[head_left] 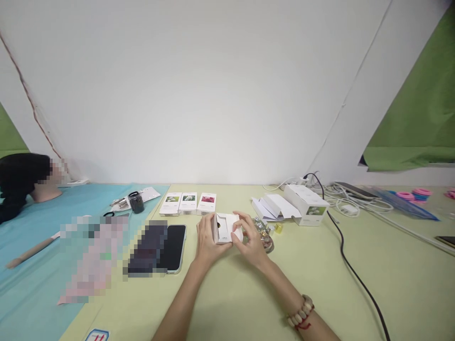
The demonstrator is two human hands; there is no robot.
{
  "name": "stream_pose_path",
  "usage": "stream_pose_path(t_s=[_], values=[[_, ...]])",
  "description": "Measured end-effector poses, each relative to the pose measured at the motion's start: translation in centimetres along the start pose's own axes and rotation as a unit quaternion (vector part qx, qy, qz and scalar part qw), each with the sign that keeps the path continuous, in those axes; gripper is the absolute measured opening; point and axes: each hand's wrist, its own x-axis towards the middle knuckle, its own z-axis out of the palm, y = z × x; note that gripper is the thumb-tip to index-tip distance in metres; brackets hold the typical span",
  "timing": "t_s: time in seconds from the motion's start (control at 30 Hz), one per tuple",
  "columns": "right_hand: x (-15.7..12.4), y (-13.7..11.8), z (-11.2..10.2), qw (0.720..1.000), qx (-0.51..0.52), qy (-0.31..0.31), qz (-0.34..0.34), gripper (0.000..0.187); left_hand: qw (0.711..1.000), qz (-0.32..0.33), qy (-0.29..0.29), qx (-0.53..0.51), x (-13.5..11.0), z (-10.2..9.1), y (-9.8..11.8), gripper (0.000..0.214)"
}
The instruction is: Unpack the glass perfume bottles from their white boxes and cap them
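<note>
Between my two hands is a small white cardboard box (222, 231), tilted toward me, with an opening and a dark round spot on its face. My left hand (205, 240) is wrapped round its left side and underside. With thumb and fingers curled, my right hand (250, 242) grips a white flap at the box's right side. Just behind that hand lies a cluster of small shiny and yellow pieces (265, 231), partly hidden by it. Beyond the box stand three small white cartons, one with a pink picture (206, 203) and two with green ones, the left (170, 204) and the middle (188, 203).
To the right are a larger white box (306, 204), folded white card (273, 207), a black cable (350, 265) and tangled white cords (350, 203). On the left lie a phone (175, 248), a dark jar (136, 202) and a dark-haired mannequin head (26, 182) on blue cloth (31, 293).
</note>
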Motion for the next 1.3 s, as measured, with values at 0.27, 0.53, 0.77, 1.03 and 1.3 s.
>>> stream_pose_path(t_s=[0.27, 0.53, 0.77, 1.03, 1.3], values=[[-0.3, 0.4, 0.6, 0.996, -0.083, -0.015, 0.007, 0.024, 0.997, 0.026, 0.028, 0.061, 0.1, 0.6, -0.3, 0.069], [-0.5, -0.4, 0.2, 0.993, -0.104, -0.037, -0.051, 0.027, 0.993, 0.067, -0.041, 0.094, 0.0, 0.5, 0.4, 0.06], [-0.1, -0.7, -0.1, 0.985, -0.149, -0.024, -0.085, 0.026, 0.991, 0.05, -0.013, 0.121, 0.0, 0.5, 0.3, 0.06], [0.2, -0.8, -0.8, 0.976, -0.195, -0.008, -0.095, 0.016, 0.989, 0.058, 0.005, 0.135, -0.1, 1.1, 1.0, 0.057], [0.4, -0.3, -0.7, 0.971, -0.211, 0.018, -0.106, 0.01, 0.988, 0.05, -0.028, 0.142, -0.2, 1.1, 1.5, 0.058]])
